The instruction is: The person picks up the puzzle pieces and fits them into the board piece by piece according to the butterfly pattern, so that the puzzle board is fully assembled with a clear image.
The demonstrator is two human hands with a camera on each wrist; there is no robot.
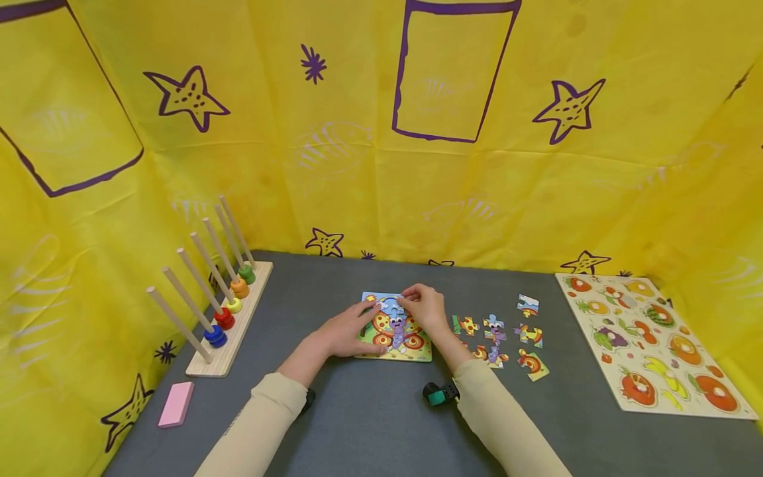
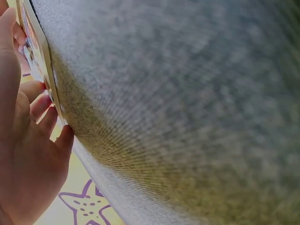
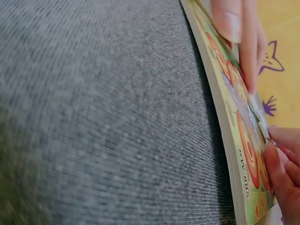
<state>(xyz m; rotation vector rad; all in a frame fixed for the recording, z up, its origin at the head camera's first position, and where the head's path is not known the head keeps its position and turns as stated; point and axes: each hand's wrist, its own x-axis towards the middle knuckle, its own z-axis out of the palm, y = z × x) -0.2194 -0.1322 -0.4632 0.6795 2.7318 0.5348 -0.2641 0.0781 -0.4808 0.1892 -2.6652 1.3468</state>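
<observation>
A butterfly jigsaw puzzle board [image 1: 396, 356] lies on the dark table in front of me, a smiling purple butterfly at its centre. My left hand [image 1: 342, 332] rests over its left side, fingers fairly straight and thumb near the lower edge. At the upper right of the board, my right hand [image 1: 428, 310] pinches a small light-blue puzzle piece [image 1: 391, 307] between thumb and fingers. In the right wrist view the piece [image 3: 258, 115] looks slightly tilted against the board; its far side is hidden. Several loose puzzle pieces [image 1: 495, 329] lie right of the board.
To the left stands a wooden peg counter [image 1: 262, 273] with coloured rings, and a pink block [image 1: 175, 404] lies before it. A wooden fruit puzzle board [image 1: 638, 351] lies at the far right. Yellow patterned cloth [image 1: 357, 199] hangs behind the table.
</observation>
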